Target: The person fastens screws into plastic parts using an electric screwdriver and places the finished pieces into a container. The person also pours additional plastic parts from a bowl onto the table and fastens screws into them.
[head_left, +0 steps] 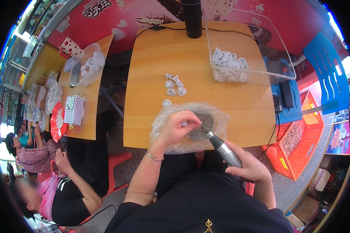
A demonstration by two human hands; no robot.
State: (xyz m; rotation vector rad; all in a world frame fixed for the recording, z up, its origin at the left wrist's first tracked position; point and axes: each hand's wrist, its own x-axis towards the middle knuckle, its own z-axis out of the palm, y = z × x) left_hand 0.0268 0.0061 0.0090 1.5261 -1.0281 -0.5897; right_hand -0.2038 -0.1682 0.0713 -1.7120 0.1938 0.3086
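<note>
My right hand (pixel 248 164) grips a silver and black electric screwdriver (pixel 226 152), its tip pointing up and left toward the pile of small dark screws (pixel 203 126). Those screws lie in an opened clear plastic bag (pixel 217 140) at the table's near edge. Over the bag's left part, my left hand (pixel 178 126) is closed in a pinch beside the screws. A bit of white shows within its fingers, too hidden to name. Just beyond the bag sit several small white round plastic parts (pixel 171 92), with one white disc (pixel 167 103) nearer me.
A clear plastic bin (pixel 256 74) holding white parts (pixel 229 66) stands at the far right. Behind is a black bottle (pixel 192 21) beside a cable. Orange crates (pixel 299 155) and a blue chair (pixel 326 73) are rightward. Leftward, another person (pixel 72 186) sits near a second table (pixel 90 116).
</note>
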